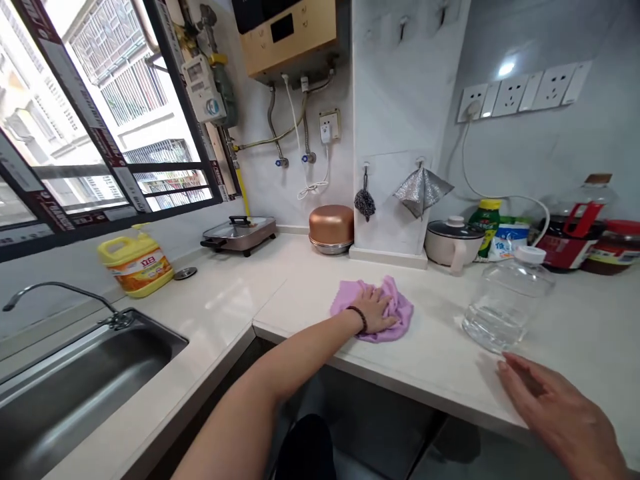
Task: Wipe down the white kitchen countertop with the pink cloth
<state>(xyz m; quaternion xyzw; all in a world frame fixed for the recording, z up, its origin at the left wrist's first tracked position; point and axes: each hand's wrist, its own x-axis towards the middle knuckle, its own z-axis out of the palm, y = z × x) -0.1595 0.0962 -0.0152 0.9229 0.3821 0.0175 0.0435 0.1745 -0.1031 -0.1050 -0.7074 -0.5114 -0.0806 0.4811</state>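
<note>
My left hand (374, 309), with a dark bead bracelet at the wrist, lies on a crumpled purple cloth (397, 293) near the counter's front edge. Its fingers are spread and press down on the fabric. At the lower right, my right hand (565, 407) hovers over the counter edge with nothing visible in it. Its thumb and fingers are slightly apart, and the tips come close to the base of a clear plastic bottle (510, 300) with a white cap. Whether they touch the bottle I cannot tell.
The white counter (300, 300) turns a corner toward a steel sink (90, 367). Along the back stand a yellow detergent jug (137, 267), an electric pan (240, 233), a copper-coloured pot (331, 225), a lidded beige pot (453, 243), and several jars and packets.
</note>
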